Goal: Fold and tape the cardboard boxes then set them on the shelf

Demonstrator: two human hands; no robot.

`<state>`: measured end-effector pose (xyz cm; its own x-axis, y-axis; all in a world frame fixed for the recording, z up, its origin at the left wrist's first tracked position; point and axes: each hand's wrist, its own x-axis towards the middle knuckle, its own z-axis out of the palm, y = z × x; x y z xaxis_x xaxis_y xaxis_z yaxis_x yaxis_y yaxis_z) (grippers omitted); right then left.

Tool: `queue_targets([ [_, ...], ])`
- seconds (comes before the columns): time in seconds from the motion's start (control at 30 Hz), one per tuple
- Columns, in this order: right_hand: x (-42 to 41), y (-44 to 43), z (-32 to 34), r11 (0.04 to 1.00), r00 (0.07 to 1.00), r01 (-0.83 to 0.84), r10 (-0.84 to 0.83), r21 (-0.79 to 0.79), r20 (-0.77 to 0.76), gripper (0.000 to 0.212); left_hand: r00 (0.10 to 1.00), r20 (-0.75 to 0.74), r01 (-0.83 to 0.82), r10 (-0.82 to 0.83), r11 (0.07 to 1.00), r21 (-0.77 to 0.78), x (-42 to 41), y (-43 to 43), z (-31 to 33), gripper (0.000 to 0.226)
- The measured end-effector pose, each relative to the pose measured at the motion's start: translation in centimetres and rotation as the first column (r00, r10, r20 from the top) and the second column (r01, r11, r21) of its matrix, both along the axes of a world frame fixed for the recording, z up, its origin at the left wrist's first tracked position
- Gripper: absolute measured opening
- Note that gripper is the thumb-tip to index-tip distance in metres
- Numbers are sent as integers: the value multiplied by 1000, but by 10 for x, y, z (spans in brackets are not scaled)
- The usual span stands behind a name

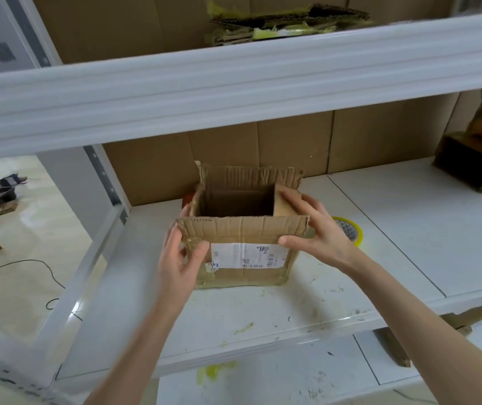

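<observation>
A small brown cardboard box [242, 273] with a white shipping label stands on the white shelf board [263, 311], its top flaps up and its inside empty. My left hand [179, 255] grips the box's near left corner, thumb on the front face and fingers round the side. My right hand [312, 229] holds the near right corner, with the thumb on the front face and the fingers over the right side flap. A roll of yellow-edged tape [350, 230] lies on the shelf just behind my right hand, partly hidden by it.
A white shelf beam [233, 92] crosses overhead close above the box. Flattened cardboard scraps [286, 21] lie on the upper shelf. Another dark box [467, 168] sits at the far right. Cardboard sheets line the back. A cardboard piece [464, 320] pokes out below the shelf edge.
</observation>
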<state>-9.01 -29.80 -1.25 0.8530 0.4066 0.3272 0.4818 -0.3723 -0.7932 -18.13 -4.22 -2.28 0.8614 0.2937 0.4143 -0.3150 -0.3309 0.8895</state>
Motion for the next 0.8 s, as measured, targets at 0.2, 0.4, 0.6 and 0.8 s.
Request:
queue_targets([
  [0.2, 6, 5, 6, 997, 997, -80, 80, -8, -24, 55, 997, -77, -2, 16, 985, 173, 10, 25, 4, 19],
  [0.4, 13, 18, 12, 971, 987, 31, 8, 239, -160, 70, 990, -113, -65, 84, 984, 164, 13, 33, 11, 52],
  [0.6, 26, 24, 21, 988, 965, -50, 86, 148, -249, 75, 986, -163, 34, 36, 911, 412, 47, 43, 49, 94],
  [0.8, 31, 25, 21, 998, 969, -4, 20, 62, -247, 53, 985, -174, 51, 13, 933, 357, 44, 43, 21, 38],
])
